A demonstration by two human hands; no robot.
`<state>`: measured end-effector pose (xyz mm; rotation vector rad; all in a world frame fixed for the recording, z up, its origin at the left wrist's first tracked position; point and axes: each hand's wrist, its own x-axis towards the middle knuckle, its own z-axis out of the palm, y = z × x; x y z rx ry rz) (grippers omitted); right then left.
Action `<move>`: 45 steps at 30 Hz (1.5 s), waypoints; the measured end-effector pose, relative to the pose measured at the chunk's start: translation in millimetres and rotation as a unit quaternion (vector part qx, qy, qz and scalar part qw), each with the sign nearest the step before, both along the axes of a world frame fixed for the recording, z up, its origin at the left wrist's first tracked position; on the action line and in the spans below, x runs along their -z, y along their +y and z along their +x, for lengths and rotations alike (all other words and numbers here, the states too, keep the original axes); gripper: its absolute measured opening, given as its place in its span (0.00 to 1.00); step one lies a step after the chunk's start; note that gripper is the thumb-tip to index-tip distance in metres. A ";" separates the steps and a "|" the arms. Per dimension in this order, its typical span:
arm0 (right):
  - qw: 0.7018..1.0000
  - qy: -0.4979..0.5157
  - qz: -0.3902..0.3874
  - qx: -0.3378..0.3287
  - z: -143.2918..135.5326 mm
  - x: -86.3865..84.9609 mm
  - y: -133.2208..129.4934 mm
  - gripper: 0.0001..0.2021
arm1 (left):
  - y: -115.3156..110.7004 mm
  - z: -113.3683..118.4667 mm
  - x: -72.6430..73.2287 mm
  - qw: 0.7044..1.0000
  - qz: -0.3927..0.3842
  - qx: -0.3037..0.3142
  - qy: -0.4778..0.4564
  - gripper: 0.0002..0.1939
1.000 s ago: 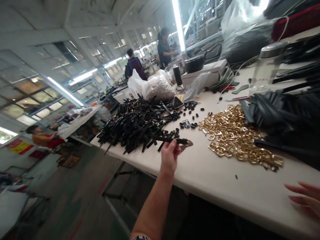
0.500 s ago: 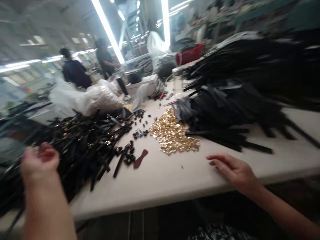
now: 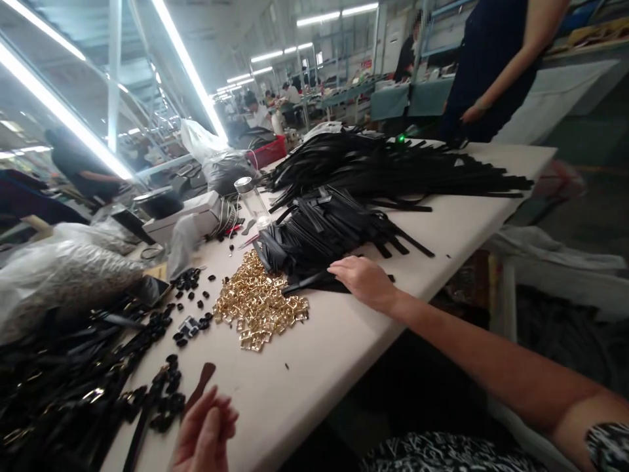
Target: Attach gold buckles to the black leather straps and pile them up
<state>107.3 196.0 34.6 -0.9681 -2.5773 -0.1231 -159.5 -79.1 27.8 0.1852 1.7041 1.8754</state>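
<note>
My right hand (image 3: 362, 282) lies over loose black straps (image 3: 314, 280) at the near side of a strap bundle (image 3: 319, 229). Its fingers are pressed together on a strap, and the fingertips' underside is hidden. Low in the view, my left hand (image 3: 206, 429) is loosely curled, with nothing visible in it. Just behind the left hand is a brown, flat-ended tool (image 3: 200, 387). Between the hands lies a heap of small gold-coloured metal buckles (image 3: 260, 301). Small black pieces (image 3: 170, 393) are scattered left of the brown tool.
A tangle of black straps with metal fittings (image 3: 59, 387) covers the table's left side. Behind stand a clear plastic bag (image 3: 69, 275), a white box (image 3: 181, 219) and a glass bottle (image 3: 253, 200). More long straps (image 3: 393, 170) lie at the back. A person (image 3: 496, 72) stands beyond the table.
My view has swung to the right. My left hand has left the strap tangle and come towards the table's middle. My right hand has moved from bare table onto the loose straps.
</note>
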 end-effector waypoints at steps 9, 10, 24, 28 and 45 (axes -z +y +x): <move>0.998 -0.048 -0.043 0.008 -32.3 3.7 24.6 0.05 | 14.7 99.0 21.3 0.993 0.018 0.113 -0.008 0.23; 0.998 -0.047 -0.044 0.003 -31.6 1.3 25.3 0.07 | 14.0 102.5 21.7 0.993 0.015 0.120 -0.009 0.23; 0.854 0.160 -0.461 -0.179 29.6 -39.0 -107.9 0.08 | 31.2 117.2 -1.9 0.977 0.048 0.202 -0.045 0.26; 0.810 0.191 -0.526 -0.175 35.3 -20.6 -124.0 0.09 | 29.5 122.6 -3.0 0.974 0.030 0.211 -0.075 0.26; 0.474 0.558 -0.656 -0.183 29.0 -1.9 -147.0 0.09 | 31.6 152.9 2.0 0.924 0.021 0.381 -0.009 0.20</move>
